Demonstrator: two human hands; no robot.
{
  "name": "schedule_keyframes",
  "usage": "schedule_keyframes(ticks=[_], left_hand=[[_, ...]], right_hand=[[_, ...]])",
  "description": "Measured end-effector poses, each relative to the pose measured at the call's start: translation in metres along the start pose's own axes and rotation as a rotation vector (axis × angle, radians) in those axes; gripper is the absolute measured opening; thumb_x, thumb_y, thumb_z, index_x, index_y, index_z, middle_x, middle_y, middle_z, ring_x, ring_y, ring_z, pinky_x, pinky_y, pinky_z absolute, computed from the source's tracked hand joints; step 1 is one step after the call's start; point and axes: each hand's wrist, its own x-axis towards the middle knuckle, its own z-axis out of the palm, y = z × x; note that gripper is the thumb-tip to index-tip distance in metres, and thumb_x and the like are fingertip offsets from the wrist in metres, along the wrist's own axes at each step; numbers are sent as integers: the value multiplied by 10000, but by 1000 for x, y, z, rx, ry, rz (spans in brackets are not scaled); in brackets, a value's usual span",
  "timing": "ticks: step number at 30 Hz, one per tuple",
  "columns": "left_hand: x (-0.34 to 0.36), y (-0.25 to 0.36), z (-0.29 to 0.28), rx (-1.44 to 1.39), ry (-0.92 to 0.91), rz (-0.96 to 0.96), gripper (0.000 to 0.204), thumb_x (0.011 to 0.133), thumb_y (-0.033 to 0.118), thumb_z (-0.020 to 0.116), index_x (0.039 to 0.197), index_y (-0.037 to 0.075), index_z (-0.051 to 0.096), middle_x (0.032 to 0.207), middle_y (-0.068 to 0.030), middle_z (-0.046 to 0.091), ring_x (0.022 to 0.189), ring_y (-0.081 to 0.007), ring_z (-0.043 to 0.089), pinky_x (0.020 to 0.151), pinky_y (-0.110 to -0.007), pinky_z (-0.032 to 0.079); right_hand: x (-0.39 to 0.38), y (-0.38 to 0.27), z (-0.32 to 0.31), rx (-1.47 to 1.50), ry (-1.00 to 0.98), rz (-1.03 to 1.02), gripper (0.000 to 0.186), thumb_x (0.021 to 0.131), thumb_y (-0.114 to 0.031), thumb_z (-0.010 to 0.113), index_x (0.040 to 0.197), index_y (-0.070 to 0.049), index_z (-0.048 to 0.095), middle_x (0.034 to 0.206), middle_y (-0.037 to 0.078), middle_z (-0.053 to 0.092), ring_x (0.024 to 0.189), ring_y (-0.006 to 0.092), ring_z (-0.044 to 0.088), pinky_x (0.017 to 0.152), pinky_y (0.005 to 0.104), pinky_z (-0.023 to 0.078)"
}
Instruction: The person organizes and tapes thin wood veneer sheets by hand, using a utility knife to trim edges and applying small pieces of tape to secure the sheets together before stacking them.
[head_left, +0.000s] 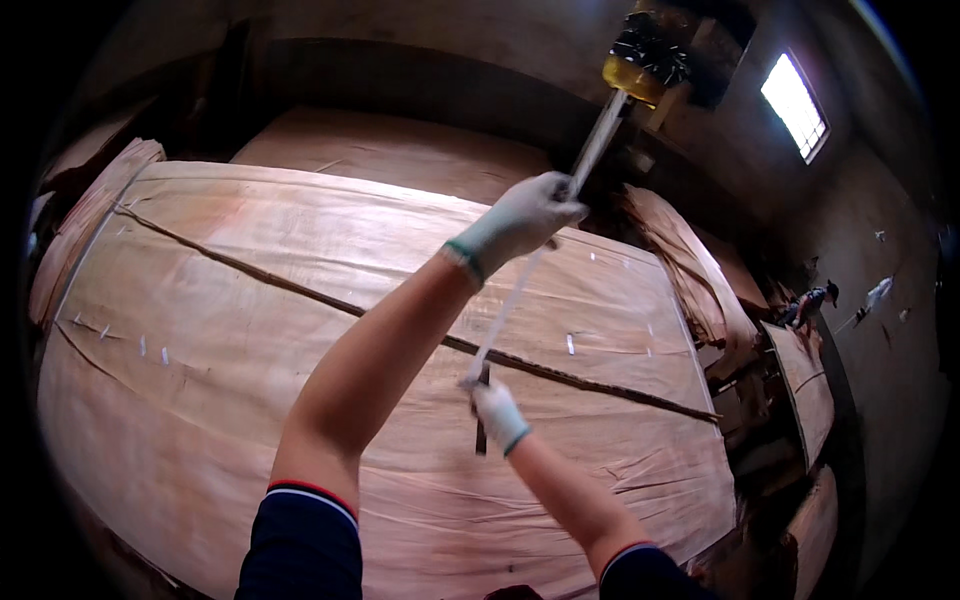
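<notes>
Here's the long, narrow, whitish strip (512, 305), stretched slantwise over the work from one hand to the other! The left hand (535, 218), in a pale glove with a green cuff, is closed around it up high, fingers curled in. Down below, nearer the body, the right hand (497, 405), gloved to match, is closed on a thin, dark, stick-like tool (481, 435), with the strip's lower end right at the fingers; it's blurred, so I can't tell how they share the two.

Good handling here, I'd say, means even tension: strip flat, no twist, left grip firm, and that tool's end well clear of the thin surface so nothing snags.

Above the left hand, a pale length runs on up to a yellow-bottomed holder (628, 76) topped with a shiny black tangle. And beneath both hands, the broad, pinkish-tan sheet of thin wood (300, 245), rippled near the body, with a long, dark brown, uneven line (310, 293) slanting across it and small white bits (570, 345) dotted about. Further out, ragged stacked sheets (690, 265) sit off to the right, and a bright barred window (797, 107) glares from the wall!
</notes>
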Motion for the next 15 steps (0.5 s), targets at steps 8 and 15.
schedule_keyframes(ticks=[8, 15], left_hand=[[15, 68, 25, 590, -29, 421, 96, 822, 192, 672, 849, 103, 695, 764, -84, 663, 689, -214, 646, 618, -322, 530], [-30, 69, 74, 341, 294, 364, 137, 888, 105, 583, 783, 73, 664, 707, -32, 611, 640, -175, 578, 602, -342, 476]], right_hand=[[-252, 87, -46, -82, -258, 381, 249, 922, -297, 595, 939, -61, 669, 620, -41, 477, 539, 84, 436, 487, 259, 344], [-374, 136, -133, -187, -175, 291, 161, 953, -189, 590, 940, -42, 653, 679, -37, 509, 569, 49, 416, 485, 229, 319]])
